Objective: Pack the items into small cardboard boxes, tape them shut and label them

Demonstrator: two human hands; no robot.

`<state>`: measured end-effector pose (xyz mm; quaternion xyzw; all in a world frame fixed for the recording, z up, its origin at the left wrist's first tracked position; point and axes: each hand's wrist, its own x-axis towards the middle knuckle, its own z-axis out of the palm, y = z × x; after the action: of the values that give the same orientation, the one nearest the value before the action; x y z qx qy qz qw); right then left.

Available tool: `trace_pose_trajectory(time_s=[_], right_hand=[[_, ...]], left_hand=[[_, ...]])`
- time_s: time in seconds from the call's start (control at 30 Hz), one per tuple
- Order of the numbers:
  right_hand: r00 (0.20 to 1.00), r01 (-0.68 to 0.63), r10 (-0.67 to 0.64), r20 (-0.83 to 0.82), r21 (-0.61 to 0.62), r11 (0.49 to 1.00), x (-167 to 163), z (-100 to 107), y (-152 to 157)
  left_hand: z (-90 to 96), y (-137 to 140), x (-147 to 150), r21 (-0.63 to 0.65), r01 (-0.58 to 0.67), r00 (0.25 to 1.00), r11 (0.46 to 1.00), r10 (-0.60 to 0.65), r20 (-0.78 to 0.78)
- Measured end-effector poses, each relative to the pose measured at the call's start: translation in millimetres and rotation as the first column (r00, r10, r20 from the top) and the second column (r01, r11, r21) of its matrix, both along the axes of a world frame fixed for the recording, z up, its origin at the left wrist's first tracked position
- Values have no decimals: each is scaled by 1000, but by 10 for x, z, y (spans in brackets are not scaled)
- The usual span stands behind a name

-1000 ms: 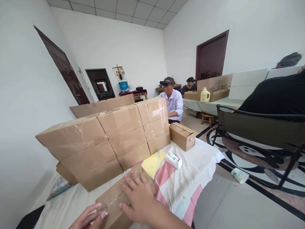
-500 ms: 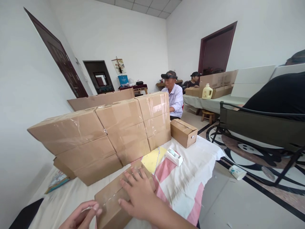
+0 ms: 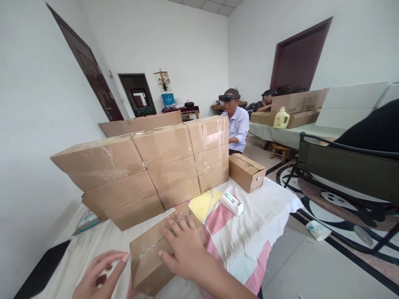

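Note:
A small brown cardboard box (image 3: 149,270) lies on the cloth close in front of me, with clear tape along its top seam. My right hand (image 3: 185,247) rests on its top, palm down with fingers spread. Beside the box's left end is my left hand (image 3: 101,274), thumb and forefinger brought together at the tips and the other fingers curled. Whatever they may pinch is too small to make out. Farther right on the cloth sits a white tape dispenser (image 3: 232,203).
Stacked taped cartons (image 3: 168,166) form a wall behind the box. Another carton (image 3: 247,172) stands at the table's right. A yellow patch (image 3: 204,204) shows on the cloth (image 3: 271,203). A person (image 3: 238,124) sits beyond; a chair (image 3: 346,170) is at right, a paper cup (image 3: 318,229) on the floor.
My left hand has drawn slightly away from the box's left end, its fingertips now beside it. My right hand stays flat on top. The whole view has shifted a little.

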<state>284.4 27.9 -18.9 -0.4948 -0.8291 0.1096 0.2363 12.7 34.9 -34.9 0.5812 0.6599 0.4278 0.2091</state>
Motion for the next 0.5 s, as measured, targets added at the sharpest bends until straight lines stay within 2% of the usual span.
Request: trace_pose_trajectory(time_s=[0.07,0.17,0.27,0.37,0.5], right_hand=[[1000,10,-10,16,22,1000,-4,-25,13],[999,21,-23,32,69,997,-21,-63,39],[998,29,-35,49,110,993,-45,-93,68],[997,32,-42,67,139,990,-59,-99,70],[995,37,-52,88,160,986,-65,-85,56]], left_hand=[[52,-24,44,28,19,1000,999,-20,6],[182,-114,210,52,74,985,996,-81,155],[312,-176,380,-26,96,959,995,-85,271],[378,-210,468,-67,118,958,991,-95,270],[373,-219,483,-99,132,970,986,-108,219]])
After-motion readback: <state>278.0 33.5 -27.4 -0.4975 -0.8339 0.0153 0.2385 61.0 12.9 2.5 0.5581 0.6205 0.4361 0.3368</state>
